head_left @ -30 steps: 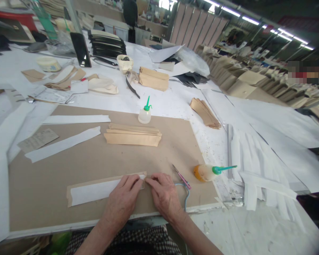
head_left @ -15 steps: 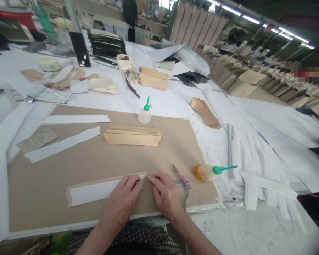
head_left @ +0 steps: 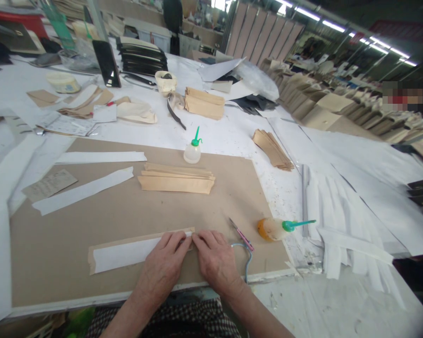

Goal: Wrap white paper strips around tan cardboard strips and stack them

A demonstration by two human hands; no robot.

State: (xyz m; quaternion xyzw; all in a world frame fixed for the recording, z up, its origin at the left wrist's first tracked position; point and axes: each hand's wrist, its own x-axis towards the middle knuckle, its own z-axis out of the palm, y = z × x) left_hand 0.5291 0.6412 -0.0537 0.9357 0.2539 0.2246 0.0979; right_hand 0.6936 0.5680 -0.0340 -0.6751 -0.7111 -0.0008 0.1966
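Note:
A long tan strip [head_left: 90, 261] with a white strip [head_left: 127, 254] lying on it rests near the front edge of the board. Across its right part lies my left hand [head_left: 165, 263], thumb and fingers bent together and pressed on the strips. My right hand [head_left: 216, 258] is at the strip's right end, its thumb and fingertips closed at the corner, close beside the left fingertips. The fingers partly hide that end. To the right of the right hand are pink-handled tweezers [head_left: 243, 234] and a blue cord [head_left: 248, 263].
On the brown board [head_left: 109, 291] are a stack of tan strips [head_left: 176, 184], loose white strips [head_left: 84, 190] and a clear squeeze bottle [head_left: 192, 152]. An amber-filled bottle [head_left: 270, 229] lies at the right edge. Beyond are more tan pieces [head_left: 273, 150], a phone [head_left: 106, 63] and white strips [head_left: 352, 234].
My right hand has shifted slightly left and turned more palm-down, its fingertips now at the strip's end. The left hand and the strip have stayed in place.

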